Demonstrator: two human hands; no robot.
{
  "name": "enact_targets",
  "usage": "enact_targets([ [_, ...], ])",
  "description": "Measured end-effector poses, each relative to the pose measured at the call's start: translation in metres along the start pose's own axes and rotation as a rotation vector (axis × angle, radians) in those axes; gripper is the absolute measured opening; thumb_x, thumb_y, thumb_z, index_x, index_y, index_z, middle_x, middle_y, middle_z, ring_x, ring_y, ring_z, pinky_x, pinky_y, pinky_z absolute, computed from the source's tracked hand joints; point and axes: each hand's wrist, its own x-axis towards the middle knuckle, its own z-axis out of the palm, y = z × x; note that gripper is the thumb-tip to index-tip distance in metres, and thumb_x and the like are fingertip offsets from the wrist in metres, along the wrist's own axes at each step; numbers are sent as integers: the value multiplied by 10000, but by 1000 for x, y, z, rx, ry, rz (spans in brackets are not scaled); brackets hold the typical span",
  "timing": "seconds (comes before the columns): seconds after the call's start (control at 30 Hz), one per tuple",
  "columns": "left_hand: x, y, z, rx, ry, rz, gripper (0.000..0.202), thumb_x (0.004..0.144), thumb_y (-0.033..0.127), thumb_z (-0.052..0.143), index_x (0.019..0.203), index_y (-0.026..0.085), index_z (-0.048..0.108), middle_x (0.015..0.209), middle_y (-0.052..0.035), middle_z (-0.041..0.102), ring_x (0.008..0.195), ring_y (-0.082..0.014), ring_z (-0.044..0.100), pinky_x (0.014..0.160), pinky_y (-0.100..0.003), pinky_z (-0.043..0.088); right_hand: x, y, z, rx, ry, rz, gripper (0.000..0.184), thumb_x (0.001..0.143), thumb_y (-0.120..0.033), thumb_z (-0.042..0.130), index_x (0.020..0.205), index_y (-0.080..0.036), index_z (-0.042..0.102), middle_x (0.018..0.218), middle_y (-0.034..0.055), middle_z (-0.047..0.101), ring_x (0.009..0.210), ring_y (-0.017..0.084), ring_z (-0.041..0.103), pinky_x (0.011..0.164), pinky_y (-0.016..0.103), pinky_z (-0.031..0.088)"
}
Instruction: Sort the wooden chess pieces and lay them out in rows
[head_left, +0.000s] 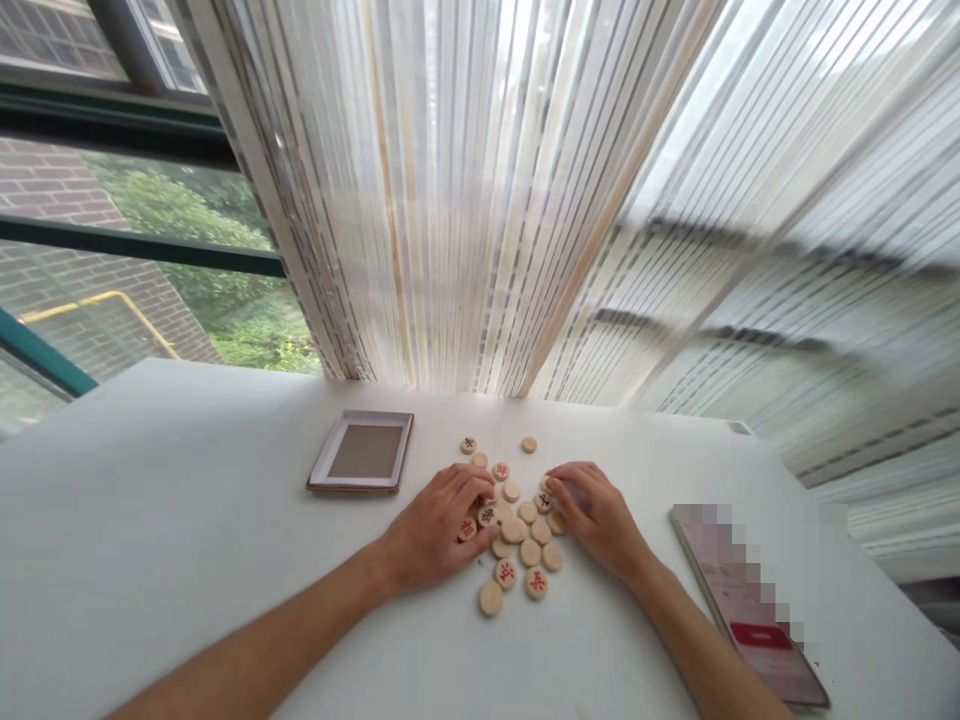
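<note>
Round wooden Chinese chess pieces lie in a loose heap on the white table. Some show red or black characters, such as a red-marked piece; others are blank side up. My left hand curves around the heap's left side, thumb apart from the fingers, over a red-marked piece and a black-marked piece. On the opposite side, my right hand rests with bent fingers and thumb apart, touching pieces at the heap's edge, near a black-marked piece. The undersides of both hands are hidden.
A shallow box or lid with a pale rim lies left of the heap. At the right, a phone lies on the white table, partly pixelated. Behind the table hang string curtains before a window.
</note>
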Motion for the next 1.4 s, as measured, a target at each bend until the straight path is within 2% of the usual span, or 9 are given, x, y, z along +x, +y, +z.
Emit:
enact_targets([
  [0.2, 0, -2, 1, 12, 23, -22, 135, 903, 268, 645, 984, 209, 555, 1104, -76, 617, 1080, -240, 551, 967, -409, 478, -5, -23, 4, 67, -30, -183, 231, 949, -227, 590, 1173, -242, 646, 1179, 106, 667, 1137, 265, 590, 977, 454, 511],
  [0.37, 1, -2, 2, 2, -5, -26, 107, 909, 241, 635, 994, 211, 578, 1098, -60, 621, 1095, -236, 542, 986, -412, 465, -9, -42, 15, 107, -110, -250, 222, 888, -205, 680, 1106, -237, 656, 1081, 87, 698, 1074, 254, 605, 941, 438, 517],
  [0.5, 1, -2, 2, 2, -16, -9, 121, 914, 239, 627, 1028, 214, 598, 1111, -62, 624, 1114, -237, 540, 1006, -415, 460, -9, -46, 16, 95, -115, -264, 181, 890, -181, 684, 1057, -249, 666, 988, 55, 730, 1024, 239, 624, 931, 430, 508],
  [0.73, 1, -1, 1, -1, -26, -1, 150, 932, 236, 601, 1080, 219, 613, 1154, -63, 624, 1150, -231, 532, 1030, -414, 455, -10, -48, 17, 85, -136, -350, 187, 887, -148, 677, 1045, -246, 670, 1052, 49, 744, 1036, 232, 625, 921, 417, 512],
  [0.83, 1, -3, 2, 4, -24, 6, 140, 940, 248, 592, 1074, 219, 622, 1169, -63, 621, 1162, -228, 528, 1035, -413, 456, -11, -47, 19, 103, -109, -318, 179, 905, -175, 675, 1067, -251, 672, 1046, 56, 736, 1001, 220, 635, 887, 394, 531],
  [1.03, 1, -4, 1, -2, -25, 11, 144, 932, 232, 597, 1071, 218, 630, 1175, -68, 626, 1163, -232, 530, 1030, -420, 462, -5, -26, 12, 106, 152, -146, 66, 938, -210, 628, 986, -245, 658, 1066, 77, 700, 1012, 226, 652, 896, 405, 541],
  [1.1, 1, -3, 1, -8, -25, 5, 135, 922, 222, 607, 1056, 217, 629, 1167, -66, 631, 1157, -232, 535, 1025, -418, 466, -3, -14, 7, 77, 194, -53, 30, 940, -236, 623, 961, -240, 644, 1037, 74, 700, 1032, 239, 651, 918, 423, 530],
  [1.23, 2, -2, 1, -14, -19, -8, 98, 915, 219, 620, 1012, 209, 620, 1150, -66, 639, 1142, -231, 547, 1021, -416, 466, 0, 3, 5, -21, 162, 102, 72, 934, -301, 625, 944, -238, 656, 962, 66, 711, 975, 264, 643, 875, 441, 525],
  [1.4, 3, -4, 1, -44, -4, -20, 64, 936, 231, 604, 991, 207, 625, 1129, -65, 652, 1127, -224, 562, 1014, -405, 472, -1, -2, 5, 14, 37, 70, 151, 988, -313, 543, 951, -254, 677, 970, 48, 715, 995, 248, 629, 895, 413, 507],
])
